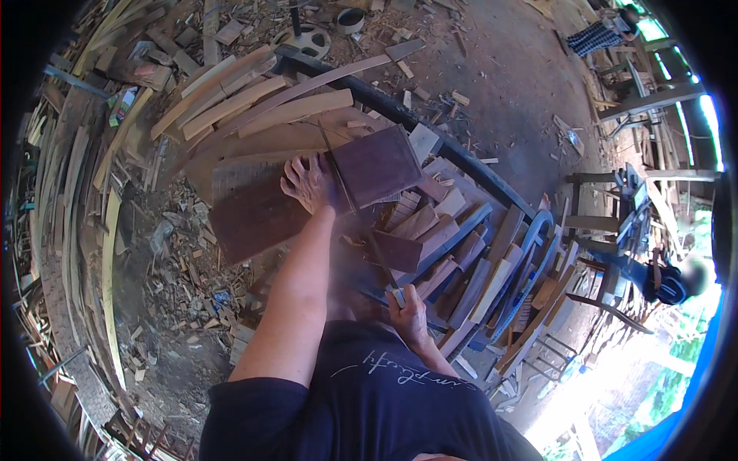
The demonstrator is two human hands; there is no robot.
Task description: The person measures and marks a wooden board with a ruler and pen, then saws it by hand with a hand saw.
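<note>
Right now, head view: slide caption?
Left hand rests on dark brown board; right hand grips a long, thin saw angled across it.

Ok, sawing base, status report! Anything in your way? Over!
Left grip spread on brown board, beside saw blade. Right grip closed around saw handle. Blade across board. Wood pieces crowd near right grip, might hinder.

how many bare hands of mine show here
2: the left hand rests on the dark reddish-brown board, and the right hand grips the handle of a long thin blade.
</note>
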